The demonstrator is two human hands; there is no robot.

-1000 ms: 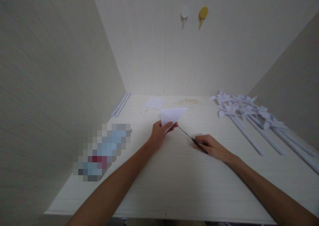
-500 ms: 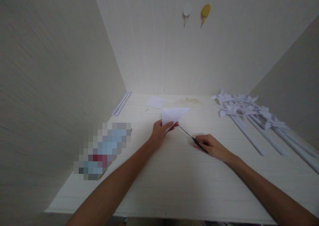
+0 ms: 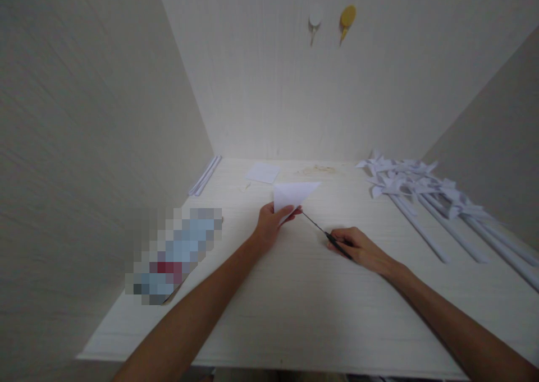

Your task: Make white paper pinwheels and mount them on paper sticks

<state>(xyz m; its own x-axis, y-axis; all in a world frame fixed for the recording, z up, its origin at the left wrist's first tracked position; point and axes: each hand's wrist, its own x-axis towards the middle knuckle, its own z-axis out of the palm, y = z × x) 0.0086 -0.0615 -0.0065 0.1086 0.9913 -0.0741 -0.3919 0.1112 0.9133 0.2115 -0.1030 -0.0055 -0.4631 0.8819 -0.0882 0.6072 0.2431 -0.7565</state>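
The left hand [image 3: 269, 219] grips a white sheet of paper [image 3: 292, 196] by its lower corner, with the thumb on top and the fingertips showing past the far side. The sheet has a triangular outline; most of it lies beyond the hand, fanning up and away from the thumb, with one point toward the right. It is held over the middle of the desk [image 3: 273, 314].

The right hand [image 3: 351, 244] is closed around the dark handle of a slim tool [image 3: 337, 245], nearer the person than the sheet and off to its right. The tool's thin shaft slants up and left to the left fingertips, just beside the sheet's lower edge; whether it touches the paper is too small to tell. So the sheet is in the left hand and apart from the right.

Behind the sheet, a square of white paper [image 3: 263, 173] lies flat near the back wall, a small scrap [image 3: 245, 187] in front of it. Rolled paper sticks [image 3: 205, 175] lie along the left wall, with a pixelated object [image 3: 189, 247] nearer the person. On the right, white paper pinwheels [image 3: 391, 183] lie heaped together, their sticks pointing toward the person.
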